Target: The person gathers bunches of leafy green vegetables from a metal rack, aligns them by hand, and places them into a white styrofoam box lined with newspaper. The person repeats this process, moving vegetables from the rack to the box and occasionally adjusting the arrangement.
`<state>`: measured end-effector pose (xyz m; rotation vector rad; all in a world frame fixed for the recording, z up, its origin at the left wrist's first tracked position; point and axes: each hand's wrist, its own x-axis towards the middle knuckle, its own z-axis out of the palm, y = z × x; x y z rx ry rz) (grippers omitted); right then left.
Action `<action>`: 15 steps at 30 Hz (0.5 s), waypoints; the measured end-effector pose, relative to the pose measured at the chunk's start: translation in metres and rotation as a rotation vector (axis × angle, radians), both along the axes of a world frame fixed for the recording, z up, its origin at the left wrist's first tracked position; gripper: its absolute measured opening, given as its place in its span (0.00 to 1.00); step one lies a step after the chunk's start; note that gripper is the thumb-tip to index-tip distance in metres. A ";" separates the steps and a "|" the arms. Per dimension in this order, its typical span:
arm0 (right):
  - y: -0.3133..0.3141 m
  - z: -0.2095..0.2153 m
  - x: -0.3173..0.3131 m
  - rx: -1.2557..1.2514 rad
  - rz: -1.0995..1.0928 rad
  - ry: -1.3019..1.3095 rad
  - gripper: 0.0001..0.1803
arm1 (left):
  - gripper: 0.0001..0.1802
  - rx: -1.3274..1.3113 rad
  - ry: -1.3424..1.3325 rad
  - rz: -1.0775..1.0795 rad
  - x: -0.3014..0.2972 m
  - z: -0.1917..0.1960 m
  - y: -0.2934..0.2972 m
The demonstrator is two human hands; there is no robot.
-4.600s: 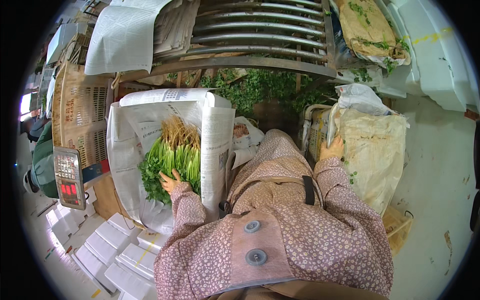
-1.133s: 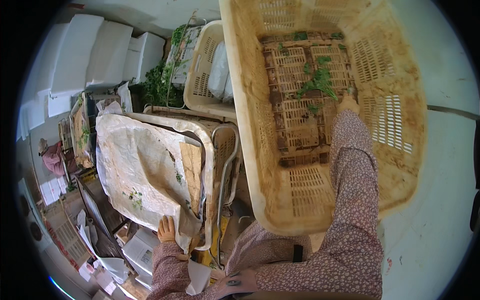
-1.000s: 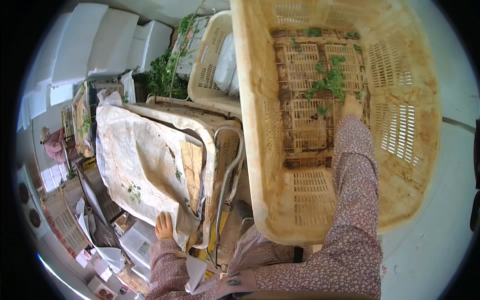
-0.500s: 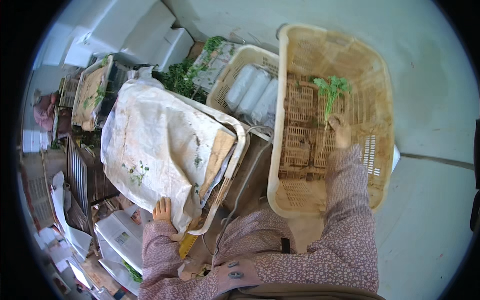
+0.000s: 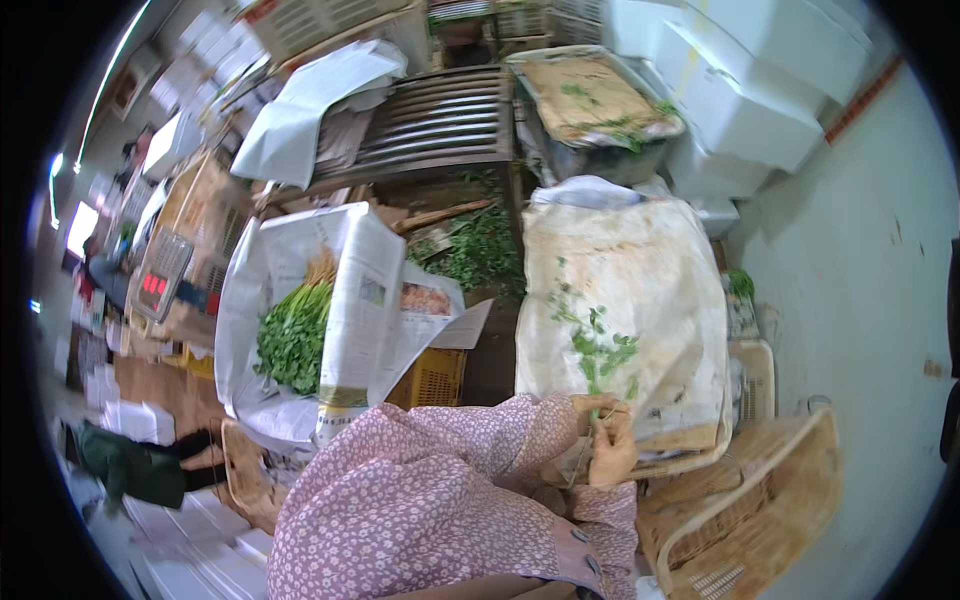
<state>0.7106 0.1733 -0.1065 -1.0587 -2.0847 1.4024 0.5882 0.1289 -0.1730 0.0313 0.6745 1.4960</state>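
Smock [image 5: 400, 500] observed on the person: mauve-pink, printed all over with small pale flowers. Matching long sleeves [image 5: 535, 430] run to the bare left hand [image 5: 588, 408] and right hand [image 5: 612, 457]. I note round grey-blue buttons [image 5: 580, 535] on a plain pinkish panel [image 5: 568, 556], brown fabric [image 5: 480, 589] below.

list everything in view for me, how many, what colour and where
Sprig: one, green, at both hands
Sheet: one, stained off-white, centre right
Herb bundle: one, green with tan roots, left
Newspaper lining: sheets uncounted, white, around the bundle
Crate: one, yellow, right of the lining
Slatted rack: one, grey, top centre
Loose paper: uncounted, white, rack's left end
Loose greens: uncounted, green, below the rack
Scale: one, grey, red display, far left
Foam boxes: several, white, upper right
Large basket: one, beige, lower right
Co-worker: one, dark green top, lower left
Sleeves: two, mauve floral, lower centre
Left hand: one, bare, by the stem
Right hand: one, bare, by the stem
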 end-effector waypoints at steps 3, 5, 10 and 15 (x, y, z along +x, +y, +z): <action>-0.028 -0.021 -0.011 -0.154 0.125 0.004 0.05 | 0.28 -0.079 -0.090 0.168 -0.044 -0.002 -0.040; -0.031 -0.020 -0.015 -0.241 0.122 0.039 0.05 | 0.28 -0.046 -0.014 0.254 -0.091 0.004 -0.062; 0.023 -0.010 -0.003 -0.146 0.003 0.099 0.08 | 0.32 -0.041 0.233 0.540 -0.187 0.044 -0.119; 0.051 -0.034 -0.011 -0.020 -0.024 -0.228 0.20 | 0.34 -0.472 0.683 0.999 -0.248 0.109 -0.273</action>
